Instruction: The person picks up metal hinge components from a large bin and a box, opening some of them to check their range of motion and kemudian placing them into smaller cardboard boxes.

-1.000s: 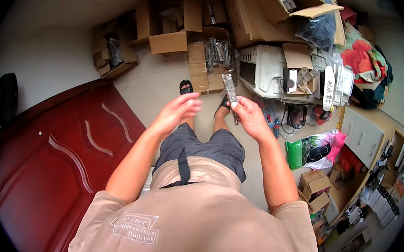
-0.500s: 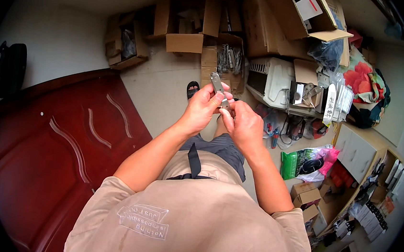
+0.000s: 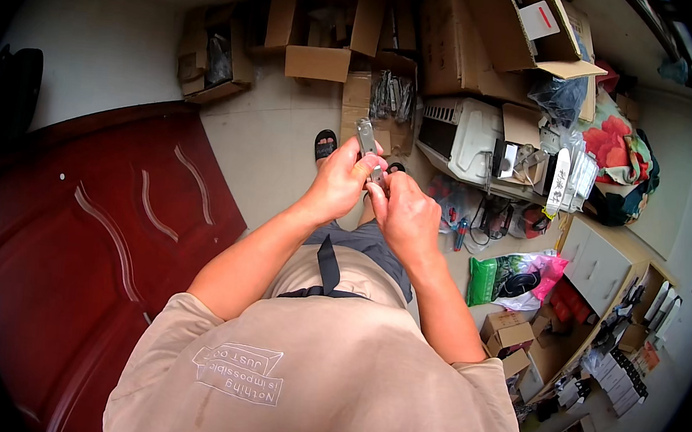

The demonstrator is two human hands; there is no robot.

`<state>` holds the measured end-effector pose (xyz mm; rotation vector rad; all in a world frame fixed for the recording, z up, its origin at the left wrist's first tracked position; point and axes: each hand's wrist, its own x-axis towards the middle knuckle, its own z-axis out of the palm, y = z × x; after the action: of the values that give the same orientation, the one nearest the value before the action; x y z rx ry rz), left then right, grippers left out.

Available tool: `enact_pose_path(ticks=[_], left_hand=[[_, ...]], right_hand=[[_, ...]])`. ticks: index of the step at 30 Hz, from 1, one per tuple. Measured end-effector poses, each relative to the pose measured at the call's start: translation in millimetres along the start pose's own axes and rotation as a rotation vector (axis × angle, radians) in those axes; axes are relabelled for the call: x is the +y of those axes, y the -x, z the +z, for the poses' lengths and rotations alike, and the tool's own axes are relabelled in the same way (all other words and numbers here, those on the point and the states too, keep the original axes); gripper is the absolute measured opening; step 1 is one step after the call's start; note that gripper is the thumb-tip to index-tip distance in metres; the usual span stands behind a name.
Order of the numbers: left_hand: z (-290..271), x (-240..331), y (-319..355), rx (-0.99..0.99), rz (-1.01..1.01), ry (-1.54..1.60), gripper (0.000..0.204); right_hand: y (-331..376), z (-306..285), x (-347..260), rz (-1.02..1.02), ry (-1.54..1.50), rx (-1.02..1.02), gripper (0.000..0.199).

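metal piece (image 3: 365, 138) in front of your body, tilted, upper end projecting clear. your left hand (image 3: 337, 181) grasps its middle; your right hand (image 3: 406, 220) pinches lower end. judged risk: if both grips slacken together, piece could drop onto floor (image 3: 266, 139) or sandal (image 3: 325, 143).

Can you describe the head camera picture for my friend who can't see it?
A left hand and a right hand together hold a slim silvery metal part. A dark red grooved panel is at left, and open cardboard boxes stand beyond.
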<state>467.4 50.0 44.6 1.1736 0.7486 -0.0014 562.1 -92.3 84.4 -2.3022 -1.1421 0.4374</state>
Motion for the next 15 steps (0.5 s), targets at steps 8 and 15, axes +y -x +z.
enact_pose_path(ticks=[8,15], left_hand=[[-3,5,1,0.031,-0.133,-0.046,0.026],[-2,8,5,0.022,-0.202,-0.004,0.025]], right_hand=[[5,-2,-6,0.120,-0.129,-0.043,0.027],[10,-3,-5,0.140,-0.230,-0.060,0.024]])
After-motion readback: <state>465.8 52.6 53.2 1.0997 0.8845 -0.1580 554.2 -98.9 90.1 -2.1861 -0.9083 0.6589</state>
